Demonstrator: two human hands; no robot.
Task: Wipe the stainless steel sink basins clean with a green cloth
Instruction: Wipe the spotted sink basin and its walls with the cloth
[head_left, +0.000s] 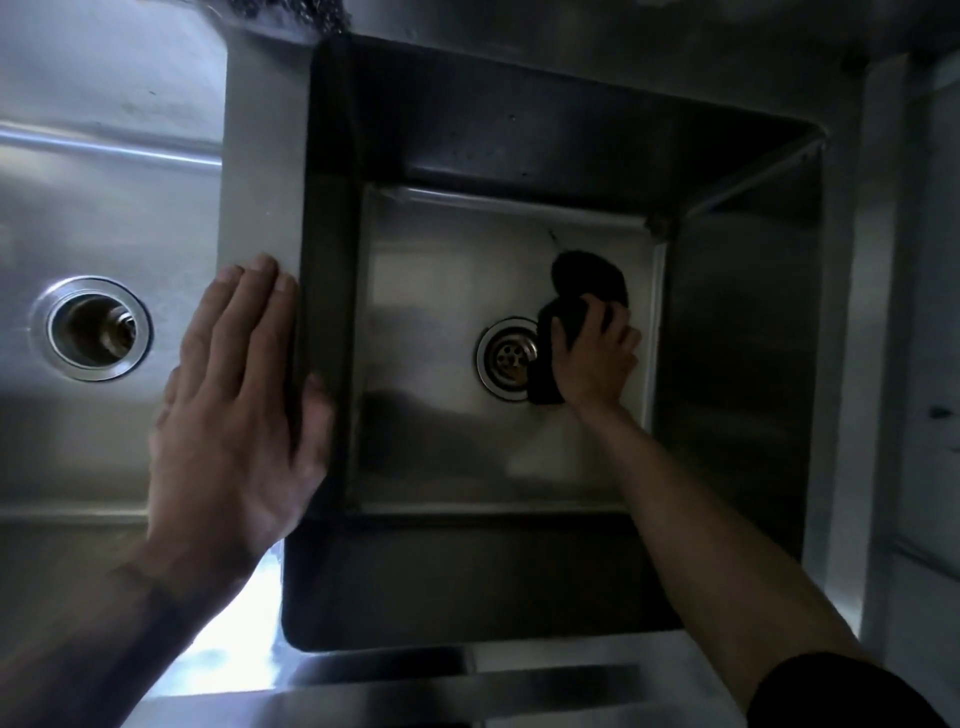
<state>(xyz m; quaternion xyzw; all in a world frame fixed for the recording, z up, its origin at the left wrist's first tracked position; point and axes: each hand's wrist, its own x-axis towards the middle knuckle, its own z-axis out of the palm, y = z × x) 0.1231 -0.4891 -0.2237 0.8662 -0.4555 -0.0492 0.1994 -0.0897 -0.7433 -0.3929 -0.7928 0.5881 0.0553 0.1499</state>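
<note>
Right now right hand (597, 353) grips the cloth (587, 283), bunched on the deep basin (519, 249) floor just right of its drain (508, 358). Left hand (239, 395) lies flat on the divider (260, 171), holding nothing. Suggest flattening the cloth, overlapping strokes, then corners and walls.

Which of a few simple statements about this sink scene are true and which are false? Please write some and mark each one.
1. The right hand grips the cloth on the floor of the right basin. True.
2. The left hand holds a sponge. False: it rests flat on the divider between the basins and holds nothing.
3. The cloth sits just to the right of the right drain. True.
4. The cloth covers the left drain. False: that drain, in the left basin, is uncovered, and the cloth is in the other basin.
</note>
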